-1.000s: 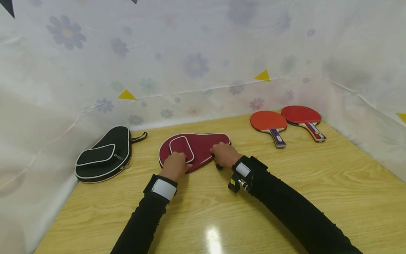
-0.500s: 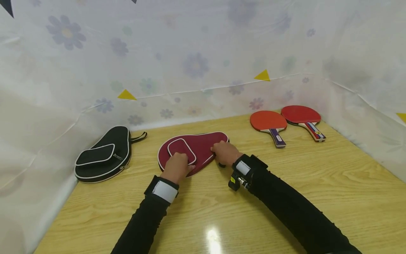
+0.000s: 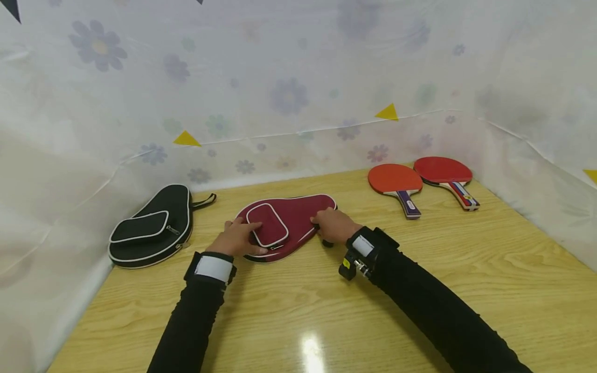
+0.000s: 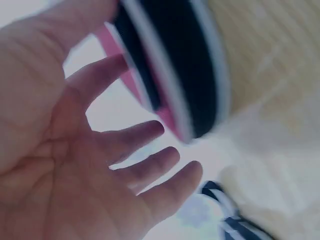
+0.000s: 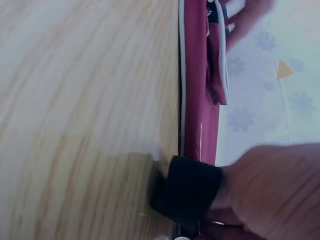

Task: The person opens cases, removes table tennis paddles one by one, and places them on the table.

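Observation:
A maroon table tennis bat case point(image 3: 303, 210) with white piping lies flat on the table, its pocket point(image 3: 267, 225) facing up. My left hand point(image 3: 237, 237) is spread at the broad pocket end, with straight, parted fingers. In the left wrist view the left hand's index fingertip and thumb point(image 4: 80, 20) are right at the case's dark side band point(image 4: 185, 65). My right hand point(image 3: 336, 226) grips the near edge of the narrow end. Below it hangs a black strap point(image 5: 187, 190), and the right hand's fingertips are partly hidden in the right wrist view.
A black bat case point(image 3: 154, 225) with a wrist loop point(image 3: 204, 201) lies to the left. Two table tennis bats, one orange-red point(image 3: 395, 178) and one red point(image 3: 443, 170), lie at the back right. A flowered white cloth point(image 3: 289, 98) walls the table's back and sides.
My left hand has shifted left and spread its fingers, uncovering the pocket and its zip. The right hand stays at the narrow end. The case has turned slightly, its broad end a little nearer.

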{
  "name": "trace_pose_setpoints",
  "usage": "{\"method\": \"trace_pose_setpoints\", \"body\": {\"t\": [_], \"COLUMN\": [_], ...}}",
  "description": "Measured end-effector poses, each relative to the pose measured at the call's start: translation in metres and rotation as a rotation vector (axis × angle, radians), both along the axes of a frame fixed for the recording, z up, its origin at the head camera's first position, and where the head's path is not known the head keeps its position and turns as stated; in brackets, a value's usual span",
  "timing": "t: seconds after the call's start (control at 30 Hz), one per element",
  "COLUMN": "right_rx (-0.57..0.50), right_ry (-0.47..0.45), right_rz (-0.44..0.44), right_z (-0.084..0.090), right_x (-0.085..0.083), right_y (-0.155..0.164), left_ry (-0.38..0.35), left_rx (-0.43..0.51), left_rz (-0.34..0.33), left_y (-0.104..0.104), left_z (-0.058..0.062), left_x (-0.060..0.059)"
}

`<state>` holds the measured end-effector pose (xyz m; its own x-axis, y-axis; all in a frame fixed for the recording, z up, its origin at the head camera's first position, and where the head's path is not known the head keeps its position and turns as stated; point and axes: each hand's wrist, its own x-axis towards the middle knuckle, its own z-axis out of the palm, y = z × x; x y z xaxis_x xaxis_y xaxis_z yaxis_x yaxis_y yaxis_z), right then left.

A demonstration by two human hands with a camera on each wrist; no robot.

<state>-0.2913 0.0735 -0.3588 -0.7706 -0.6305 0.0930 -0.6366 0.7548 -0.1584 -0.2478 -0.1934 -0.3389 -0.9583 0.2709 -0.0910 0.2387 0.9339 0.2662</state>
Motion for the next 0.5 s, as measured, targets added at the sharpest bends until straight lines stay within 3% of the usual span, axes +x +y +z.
{"method": "trace_pose_setpoints", "body": {"t": [0.13, 0.33, 0.4, 0.5], "right_rx": [-0.010, -0.073, -0.095, -0.120], "right_ry": [-0.104, -0.260, -0.271, -0.197], "right_rz": [0.006, -0.027, -0.028, -0.032], "right_z": [0.003, 0.007, 0.007, 0.004], "right_x": [0.000, 0.013, 0.021, 0.032], "right_y": [-0.001, -0.020, -0.030, -0.040], "left_ry": [-0.084, -0.082, -0.075, -0.068], "left_rx": [0.039, 0.054, 0.049, 0.039], "left_rz": [0.042, 0.053, 0.061, 0.066], "left_y": [-0.012, -0.010, -0.009, -0.008], "left_z": [-0.006, -0.009, -0.009, -0.009], "left_x": [-0.004, -0.003, -0.002, -0.001]}}
